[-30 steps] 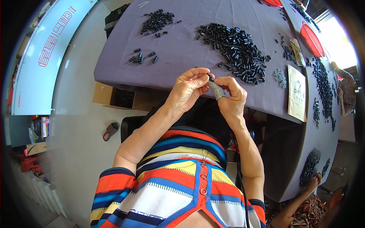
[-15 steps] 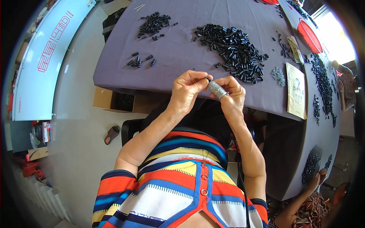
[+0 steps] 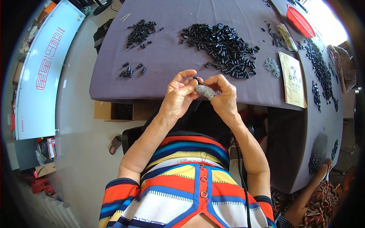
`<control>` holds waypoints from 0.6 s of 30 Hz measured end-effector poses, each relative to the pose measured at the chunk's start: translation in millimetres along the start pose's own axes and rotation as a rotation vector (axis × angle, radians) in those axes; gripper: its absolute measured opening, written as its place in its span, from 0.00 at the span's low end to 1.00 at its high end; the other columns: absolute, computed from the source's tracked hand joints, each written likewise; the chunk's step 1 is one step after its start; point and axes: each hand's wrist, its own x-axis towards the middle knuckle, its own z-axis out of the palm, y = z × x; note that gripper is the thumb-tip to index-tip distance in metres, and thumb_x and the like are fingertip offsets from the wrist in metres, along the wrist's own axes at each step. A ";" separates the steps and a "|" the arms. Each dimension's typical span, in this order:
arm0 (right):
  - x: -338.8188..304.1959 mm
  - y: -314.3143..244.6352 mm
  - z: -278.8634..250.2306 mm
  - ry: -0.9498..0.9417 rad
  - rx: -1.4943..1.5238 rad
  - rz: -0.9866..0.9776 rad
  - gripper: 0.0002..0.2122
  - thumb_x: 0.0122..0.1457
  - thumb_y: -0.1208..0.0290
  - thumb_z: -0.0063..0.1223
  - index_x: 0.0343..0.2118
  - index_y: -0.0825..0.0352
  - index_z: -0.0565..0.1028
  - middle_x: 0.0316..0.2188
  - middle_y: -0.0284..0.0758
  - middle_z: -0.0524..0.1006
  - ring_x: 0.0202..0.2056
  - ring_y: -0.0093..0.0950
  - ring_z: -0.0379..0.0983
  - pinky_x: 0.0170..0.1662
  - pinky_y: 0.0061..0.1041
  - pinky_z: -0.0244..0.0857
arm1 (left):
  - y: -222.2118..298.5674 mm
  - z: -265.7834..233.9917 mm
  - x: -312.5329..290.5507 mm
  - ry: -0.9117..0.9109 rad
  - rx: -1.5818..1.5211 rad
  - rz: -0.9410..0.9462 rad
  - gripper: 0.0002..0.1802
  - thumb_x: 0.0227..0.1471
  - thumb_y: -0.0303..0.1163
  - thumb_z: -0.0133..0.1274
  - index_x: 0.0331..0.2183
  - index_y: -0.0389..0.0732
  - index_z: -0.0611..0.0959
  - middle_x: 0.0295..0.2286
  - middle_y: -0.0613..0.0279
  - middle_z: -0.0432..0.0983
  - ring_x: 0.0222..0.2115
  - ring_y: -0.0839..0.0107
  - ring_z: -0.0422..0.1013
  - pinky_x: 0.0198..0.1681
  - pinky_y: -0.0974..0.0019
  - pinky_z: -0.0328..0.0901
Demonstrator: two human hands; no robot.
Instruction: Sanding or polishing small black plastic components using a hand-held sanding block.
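Observation:
Just above the table's near edge, my left hand [image 3: 177, 93] pinches a small black cylindrical piece [image 3: 197, 80] between thumb and fingers. My right hand [image 3: 225, 95] is closed close beside it, with a grey, glittery, speckled roll [image 3: 205, 91] at its fingers; its exact kind I cannot make out. The roll's upper end lies against the black piece. Beyond my hands spreads a large heap of black cylindrical pieces [image 3: 224, 49]. A smaller heap of black pieces [image 3: 140, 32] lies at the far left, and several loose black pieces [image 3: 129, 71] lie nearer.
A grey cloth covers the table [image 3: 110, 81]. Right of the big heap are small grey clear bits [image 3: 272, 67], a printed tan packet [image 3: 292, 79] and a red basket [image 3: 301, 22]. Another person's hand [image 3: 324, 169] works at the lower right. A cardboard box [image 3: 102, 111] stands below.
Both hands have shifted slightly left, and the grey roll now sits lower against the left fingers. The view has shifted a little. The other person's hand at the lower right has moved.

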 end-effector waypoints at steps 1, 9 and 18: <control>0.3 0.0 -1.5 0.005 0.000 0.006 0.10 0.47 0.79 0.64 0.30 0.68 0.72 0.22 0.32 0.76 0.25 0.19 0.73 0.29 0.20 0.67 | -0.4 0.1 0.4 0.036 -0.008 -0.020 0.16 0.54 0.23 0.53 0.45 0.43 0.72 0.34 0.61 0.77 0.26 0.80 0.69 0.32 0.73 0.66; 8.1 -2.8 -12.5 -0.163 -0.022 -0.144 0.20 0.40 0.75 0.69 0.38 0.68 0.74 0.34 0.31 0.73 0.30 0.22 0.66 0.34 0.21 0.63 | 3.3 -3.6 0.0 -0.068 0.000 -0.094 0.23 0.52 0.22 0.53 0.49 0.40 0.66 0.33 0.57 0.76 0.35 0.72 0.73 0.40 0.69 0.68; 7.5 -0.5 -16.8 -0.304 -0.052 -0.114 0.16 0.41 0.78 0.65 0.36 0.67 0.75 0.28 0.34 0.73 0.30 0.29 0.70 0.34 0.26 0.65 | -1.1 -5.5 1.0 -0.079 -0.104 -0.228 0.20 0.52 0.20 0.52 0.48 0.39 0.69 0.35 0.54 0.75 0.39 0.67 0.73 0.45 0.64 0.69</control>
